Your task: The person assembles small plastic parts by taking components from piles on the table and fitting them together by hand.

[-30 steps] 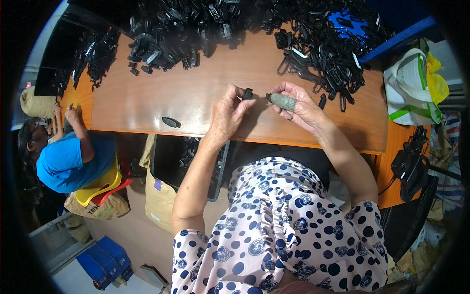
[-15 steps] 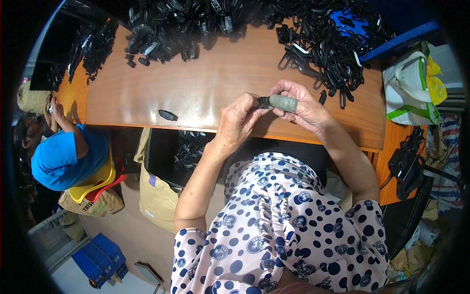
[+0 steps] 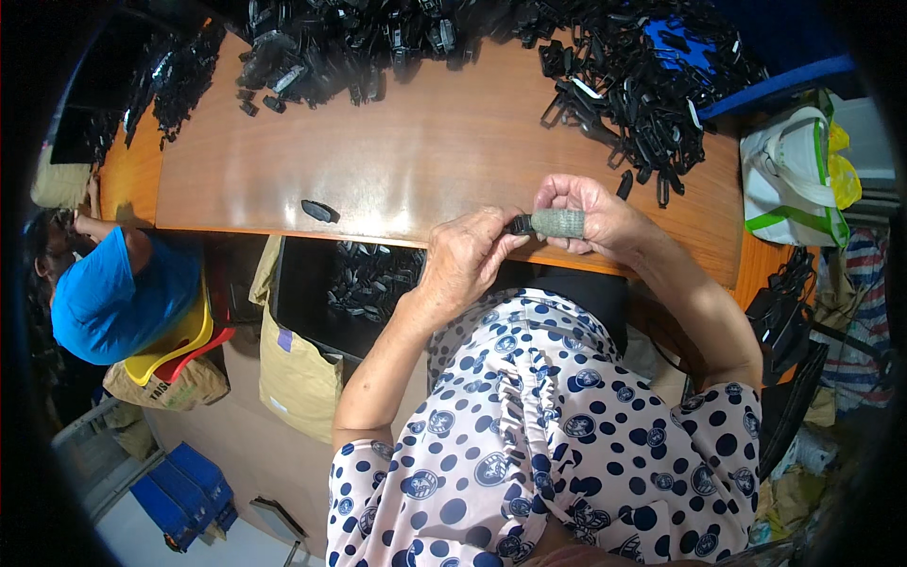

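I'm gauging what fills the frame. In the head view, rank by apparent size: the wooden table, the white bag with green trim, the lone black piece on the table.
1. wooden table
2. white bag
3. lone black piece

- A white bag with green trim (image 3: pixel 789 180) sits at three o'clock, off the table's right end.
- A tan cardboard box (image 3: pixel 298 378) with a small purple label (image 3: pixel 284 340) stands at seven o'clock, under the table.
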A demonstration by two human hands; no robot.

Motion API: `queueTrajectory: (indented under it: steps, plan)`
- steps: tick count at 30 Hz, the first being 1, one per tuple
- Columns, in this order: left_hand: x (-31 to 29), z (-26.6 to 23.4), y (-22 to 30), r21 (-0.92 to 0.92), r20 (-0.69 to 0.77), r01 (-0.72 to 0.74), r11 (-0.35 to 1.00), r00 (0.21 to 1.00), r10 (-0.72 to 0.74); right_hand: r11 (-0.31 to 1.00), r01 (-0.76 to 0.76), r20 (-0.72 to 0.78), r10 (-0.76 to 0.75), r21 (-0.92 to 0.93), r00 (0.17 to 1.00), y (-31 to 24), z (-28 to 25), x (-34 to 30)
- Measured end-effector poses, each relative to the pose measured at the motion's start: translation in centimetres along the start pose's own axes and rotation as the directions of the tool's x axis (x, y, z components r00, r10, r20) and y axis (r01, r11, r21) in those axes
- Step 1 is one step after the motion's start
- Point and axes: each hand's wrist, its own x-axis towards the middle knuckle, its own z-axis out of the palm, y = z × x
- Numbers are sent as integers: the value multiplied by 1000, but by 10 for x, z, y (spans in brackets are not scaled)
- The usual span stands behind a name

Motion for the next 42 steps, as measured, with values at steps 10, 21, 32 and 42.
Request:
queueTrajectory:
  steps: [10, 21, 32, 42]
  plan:
    - [-16, -18, -4, -325, -120, 148, 934, 973, -196, 994, -101, 144, 105, -34, 984, -2, 26, 24]
    - [-44, -57, -21, -792, -155, 81, 606, 932, -327, 997, 40, 411, -64, 68, 909, 32, 80, 74]
    - [-39, -89, -52, -844, -339, -49, 534, 820, -460, 1000, 8, 376, -14, 19, 927, 17, 139, 128]
    - [-28, -94, -84, -809, -297, 69, 583, 809, -507, 984, 55, 410, 21, -172, 912, -12, 117, 132]
